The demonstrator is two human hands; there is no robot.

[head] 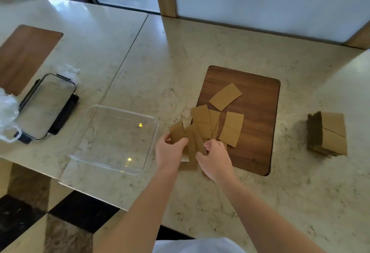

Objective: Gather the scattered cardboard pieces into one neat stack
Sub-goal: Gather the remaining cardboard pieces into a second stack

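Nearest us, our left hand [170, 150] and right hand [215, 157] each curl around overlapping cardboard pieces [192, 142] at the wooden inlay's [258, 112] near-left corner on the desk [220, 202]. We judge it best to square these edges together before reaching on. Beyond lie more loose pieces [231, 128], one farthest [225, 96]; a finished stack [330, 133] sits well apart, right.

Both my forearms bare, reaching forward. My left hand [169, 152] curled, thumb pinching. My right hand [215, 159] curled, knuckles up, gripping too.
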